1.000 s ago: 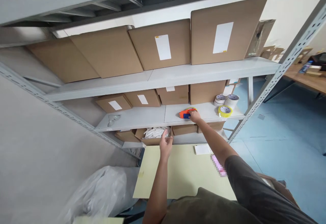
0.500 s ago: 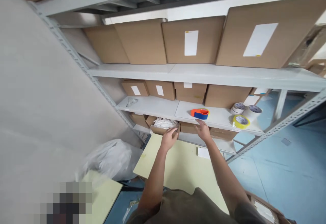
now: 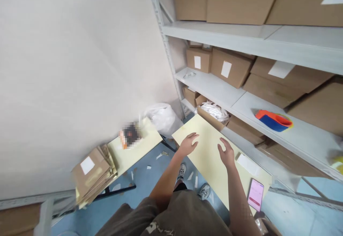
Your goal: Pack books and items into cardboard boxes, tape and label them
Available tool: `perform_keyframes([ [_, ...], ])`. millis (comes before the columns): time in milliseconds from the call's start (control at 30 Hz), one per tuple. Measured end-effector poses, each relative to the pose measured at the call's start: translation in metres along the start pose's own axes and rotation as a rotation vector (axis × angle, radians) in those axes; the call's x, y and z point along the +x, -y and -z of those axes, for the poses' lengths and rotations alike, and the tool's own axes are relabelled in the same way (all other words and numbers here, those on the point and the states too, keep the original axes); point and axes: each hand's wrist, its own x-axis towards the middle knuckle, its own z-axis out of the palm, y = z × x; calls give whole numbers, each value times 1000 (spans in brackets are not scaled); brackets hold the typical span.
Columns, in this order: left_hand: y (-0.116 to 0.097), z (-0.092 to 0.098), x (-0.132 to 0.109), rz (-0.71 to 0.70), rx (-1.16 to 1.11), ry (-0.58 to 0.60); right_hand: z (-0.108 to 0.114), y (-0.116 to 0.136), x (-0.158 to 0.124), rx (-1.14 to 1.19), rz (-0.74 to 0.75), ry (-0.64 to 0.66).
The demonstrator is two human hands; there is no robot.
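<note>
My left hand (image 3: pixel 189 144) hovers over the left part of the pale yellow tabletop (image 3: pixel 205 157), fingers apart and nothing in them. My right hand (image 3: pixel 226 151) is held near the shelf side of the same table, its fingers curved and spread, also without anything in them. A white card or box (image 3: pixel 248 164) lies on the table beside my right hand. Closer to me, a phone with a lit pink screen (image 3: pixel 255 195) rests by the table's right edge. Beyond my hands stands an open carton (image 3: pixel 210 118) filled with white slender items (image 3: pixel 215 111).
Grey shelving (image 3: pixel 209 85) with cardboard boxes (image 3: pixel 232 66) rises on the right. An orange and blue tape dispenser (image 3: pixel 274 120) sits on its middle shelf. At left, a second table (image 3: pixel 124 155) carries flattened cartons (image 3: pixel 92 173). A white plastic bag (image 3: pixel 162 118) stands between the tables; scraps litter the floor.
The view has swung left and down, bringing the second table, flattened cartons, my shoes and the phone into sight. Both hands now appear over the tabletop instead of before the shelf; they remain empty.
</note>
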Motion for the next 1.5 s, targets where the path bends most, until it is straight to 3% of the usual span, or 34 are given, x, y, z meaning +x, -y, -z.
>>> perform_keyframes([
  [200,48,64,-37,97,-52,-265,-57,63,32,-45,124,142],
  [333,92,114,-67,148,-106,-380,-116,106,43,-65,211,231],
  [600,221,230,-160,287,-159,-559,-294,206,25,-69,315,457],
  [867,338,305,-272,503,-233,-796,-473,290,4,-98,478,746],
  [1000,382,310,-312,714,-271,-883,-538,309,-9,-58,509,851],
  [1100,408,294,-315,810,-349,-857,-574,304,-12,-65,489,875],
  [1300,440,259,-263,997,-496,-892,-629,259,-7,-233,441,1100],
  [1400,452,252,-238,1104,-437,-926,-653,237,-3,-333,374,1223],
  [1500,463,248,-223,1133,-414,-871,-672,224,-4,-432,314,1333],
])
